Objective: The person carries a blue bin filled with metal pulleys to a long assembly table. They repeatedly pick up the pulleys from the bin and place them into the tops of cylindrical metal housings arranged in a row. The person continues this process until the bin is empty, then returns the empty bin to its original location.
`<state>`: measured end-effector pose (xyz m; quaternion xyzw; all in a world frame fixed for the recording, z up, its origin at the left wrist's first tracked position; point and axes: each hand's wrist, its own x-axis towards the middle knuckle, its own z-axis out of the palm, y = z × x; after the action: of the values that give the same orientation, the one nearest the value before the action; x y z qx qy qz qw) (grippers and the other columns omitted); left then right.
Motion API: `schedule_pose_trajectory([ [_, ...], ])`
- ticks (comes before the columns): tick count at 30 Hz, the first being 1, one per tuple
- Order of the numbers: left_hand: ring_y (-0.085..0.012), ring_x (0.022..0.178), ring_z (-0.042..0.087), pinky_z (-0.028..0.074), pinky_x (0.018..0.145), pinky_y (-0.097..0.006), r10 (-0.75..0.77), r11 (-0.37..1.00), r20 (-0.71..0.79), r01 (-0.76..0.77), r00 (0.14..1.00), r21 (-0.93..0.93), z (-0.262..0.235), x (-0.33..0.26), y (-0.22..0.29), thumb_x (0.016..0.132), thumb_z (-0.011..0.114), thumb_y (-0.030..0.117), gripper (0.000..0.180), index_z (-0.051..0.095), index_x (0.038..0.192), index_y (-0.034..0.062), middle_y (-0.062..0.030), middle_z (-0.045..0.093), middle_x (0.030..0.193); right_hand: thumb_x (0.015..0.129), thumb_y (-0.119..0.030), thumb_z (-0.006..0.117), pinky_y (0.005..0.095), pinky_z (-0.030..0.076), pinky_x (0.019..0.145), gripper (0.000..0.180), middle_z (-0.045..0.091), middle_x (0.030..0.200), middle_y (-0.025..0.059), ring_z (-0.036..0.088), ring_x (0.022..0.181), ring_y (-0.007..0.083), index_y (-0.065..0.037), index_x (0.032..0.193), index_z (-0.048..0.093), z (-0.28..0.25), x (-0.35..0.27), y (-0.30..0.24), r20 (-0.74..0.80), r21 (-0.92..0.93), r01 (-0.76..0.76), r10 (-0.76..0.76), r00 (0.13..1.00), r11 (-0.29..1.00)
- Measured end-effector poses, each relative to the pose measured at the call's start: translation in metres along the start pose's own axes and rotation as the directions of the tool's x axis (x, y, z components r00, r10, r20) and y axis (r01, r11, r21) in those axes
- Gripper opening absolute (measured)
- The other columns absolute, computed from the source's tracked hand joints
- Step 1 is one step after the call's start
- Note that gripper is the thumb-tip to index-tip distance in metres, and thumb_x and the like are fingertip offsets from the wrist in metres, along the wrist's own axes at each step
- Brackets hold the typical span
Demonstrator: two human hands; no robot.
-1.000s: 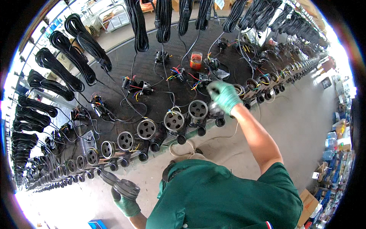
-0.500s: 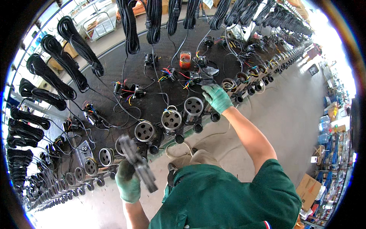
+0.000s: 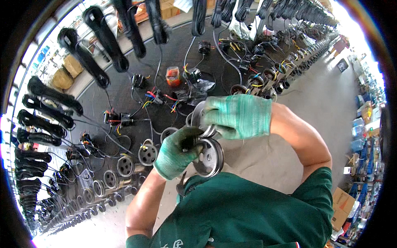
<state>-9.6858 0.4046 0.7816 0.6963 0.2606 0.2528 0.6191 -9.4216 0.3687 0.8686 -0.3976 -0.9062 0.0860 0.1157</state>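
My left hand (image 3: 175,153), in a green glove with dark fingertips, is closed on a grey and black round disc (image 3: 213,159) with holes through its face. It holds the disc tilted in front of my body. Just beyond it, my gloved right hand (image 3: 240,118) has its fingers curled round a grey round disc (image 3: 197,115) at the bench edge. That hand is slightly blurred and hides most of this disc. To the left stand metal cylinders topped with holed discs, among them one disc (image 3: 147,154) beside my left hand.
Coiled black cables (image 3: 105,39) hang along the far side of the dark bench (image 3: 136,53). Wired black switch units (image 3: 118,118) and a red container (image 3: 173,76) lie on it. Open cylinders (image 3: 269,74) line the edge at right. A cardboard box (image 3: 342,206) is at far right.
My left hand has moved up and right with what it holds, close to my right hand. My right hand, earlier stretched over the bench edge, is now curled round a disc. The view has shifted right.
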Motion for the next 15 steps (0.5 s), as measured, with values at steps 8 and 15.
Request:
schedule_pose_trajectory([
  [8, -0.0108, 0.087, 0.064, 0.054, 0.081, -0.028, -0.034, 0.995, -0.135, 0.046, 0.99, 0.086, 0.067, 0.141, -0.043, 0.089, 0.069, -0.001, 0.03, 0.067, 0.119, 0.0, -0.0067, 0.073, 0.1, 0.087, -0.015, 0.069, 0.046, 0.056, 0.086, 0.035, 0.059, 0.125, 0.0165, 0.065, 0.106, 0.0387, -0.005, 0.12, 0.063, 0.035, -0.132, 0.148, -0.195, 0.001, -0.432, 0.424, 0.884, 0.902],
  [15, -0.0171, 0.068, 0.065, 0.055, 0.068, -0.031, -0.086, 0.924, -0.258, 0.174, 0.962, 0.34, 0.084, 0.198, -0.054, 0.082, 0.072, 0.008, 0.029, 0.071, 0.111, 0.0025, -0.0121, 0.072, 0.08, 0.09, -0.013, 0.065, 0.0481, 0.053, 0.092, 0.033, 0.057, 0.131, 0.0197, 0.062, 0.11, 0.0419, -0.006, 0.123, 0.063, 0.106, -0.183, 0.224, -0.529, 0.029, -0.695, 0.601, 0.599, 0.718],
])
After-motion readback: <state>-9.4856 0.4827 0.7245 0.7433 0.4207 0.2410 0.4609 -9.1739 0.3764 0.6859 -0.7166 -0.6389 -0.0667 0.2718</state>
